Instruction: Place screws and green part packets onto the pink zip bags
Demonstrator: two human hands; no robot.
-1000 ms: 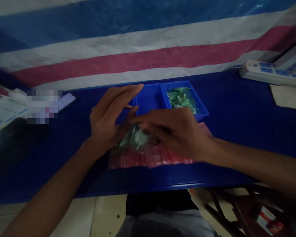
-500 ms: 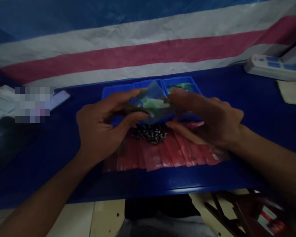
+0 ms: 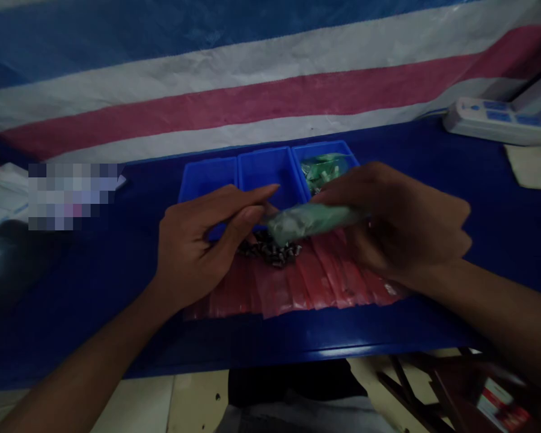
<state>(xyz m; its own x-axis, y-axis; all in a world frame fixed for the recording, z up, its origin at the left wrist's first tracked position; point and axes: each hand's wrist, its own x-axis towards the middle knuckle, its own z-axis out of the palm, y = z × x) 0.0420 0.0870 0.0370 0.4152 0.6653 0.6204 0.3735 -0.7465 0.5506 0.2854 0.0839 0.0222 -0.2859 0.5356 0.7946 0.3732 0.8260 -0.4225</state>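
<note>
A greenish clear plastic bag (image 3: 313, 220), blurred by motion, hangs over the front of the trays, held by my right hand (image 3: 401, 219). My left hand (image 3: 207, 237) is at the bag's left end, thumb and forefinger close together; whether it grips the bag's edge is hard to make out. Below the bag lies a pile of small dark metal screws (image 3: 277, 255). Red plastic bags (image 3: 279, 291) lie overlapping in a row under and in front of the screws. Behind stand blue trays (image 3: 268, 165); the right one holds green bags (image 3: 320, 171).
At the back right are a white power strip (image 3: 487, 120) and a pale cloth or paper (image 3: 534, 168). Papers (image 3: 4, 192) and a dark object (image 3: 13, 258) lie at the left. The blue table's front edge (image 3: 333, 355) runs near my body.
The green bag has swung lower and flatter, its right part now in my right hand. My right hand has turned and moved slightly right. The left fingers have drawn closer together.
</note>
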